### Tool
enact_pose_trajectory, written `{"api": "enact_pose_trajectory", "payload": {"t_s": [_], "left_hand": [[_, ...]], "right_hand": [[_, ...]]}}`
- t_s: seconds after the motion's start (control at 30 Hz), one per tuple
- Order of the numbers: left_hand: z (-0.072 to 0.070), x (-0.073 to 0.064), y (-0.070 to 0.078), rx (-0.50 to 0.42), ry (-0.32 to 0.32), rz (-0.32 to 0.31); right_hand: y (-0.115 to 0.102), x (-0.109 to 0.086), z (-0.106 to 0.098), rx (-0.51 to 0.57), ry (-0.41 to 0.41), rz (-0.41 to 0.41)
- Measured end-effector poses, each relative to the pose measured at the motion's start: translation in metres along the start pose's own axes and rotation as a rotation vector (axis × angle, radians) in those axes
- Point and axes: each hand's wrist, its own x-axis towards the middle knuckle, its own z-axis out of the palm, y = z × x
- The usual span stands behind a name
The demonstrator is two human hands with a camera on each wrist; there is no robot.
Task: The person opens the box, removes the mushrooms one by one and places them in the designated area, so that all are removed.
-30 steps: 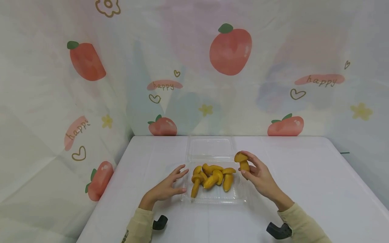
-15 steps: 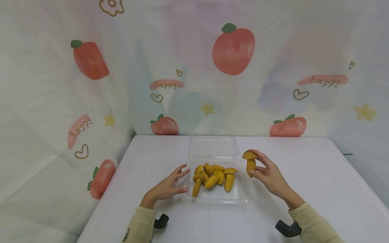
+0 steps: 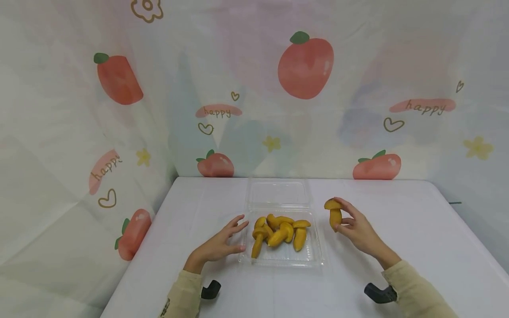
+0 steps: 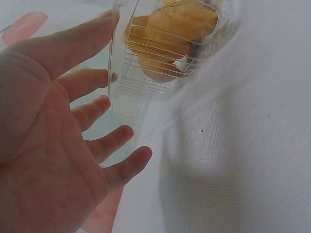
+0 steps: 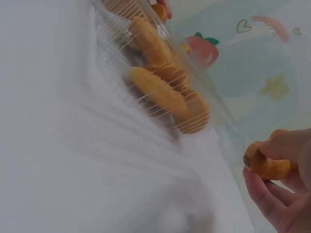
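My right hand (image 3: 359,232) pinches one yellow-brown mushroom (image 3: 335,215) upright, cap up, to the right of a clear plastic box (image 3: 284,260). In the right wrist view, thumb and fingers close round the stem of this mushroom (image 5: 267,162). Several more mushrooms (image 3: 278,236) lie in the box, whose lid (image 3: 278,193) is folded back behind it. At the box's left side, my left hand (image 3: 216,245) has its fingers spread. The left wrist view shows the fingertips of the left hand (image 4: 63,131) at the box's edge, holding nothing.
The box stands on a white-covered table (image 3: 278,291). A printed cloth (image 3: 246,66) hangs behind the table and along its left side. Black curved pieces (image 3: 380,293) show at both wrists.
My right hand has moved to the right with the mushroom, from the box's right edge to beside it. The left hand keeps its place at the box. The head view has shifted slightly.
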Motion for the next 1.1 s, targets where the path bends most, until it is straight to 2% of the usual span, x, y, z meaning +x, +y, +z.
{"api": "enact_pose_trajectory", "payload": {"t_s": [0.33,0.5,0.83,1.1], "left_hand": [[0.0,0.0,-0.001,0.0,0.0,0.003],[0.0,0.0,-0.001,-0.003,-0.009,0.007],[-0.002,0.0,0.0,0.008,-0.009,0.024],[-0.002,0.0,-0.001,0.004,-0.002,0.004]], "right_hand": [[0.025,0.0,0.008,-0.095,-0.081,0.15],[0.034,-0.001,0.013,-0.097,-0.105,0.189],[0.037,-0.001,0.018,-0.221,-0.088,0.166],[0.039,0.0,0.015,-0.228,-0.12,0.193]]}}
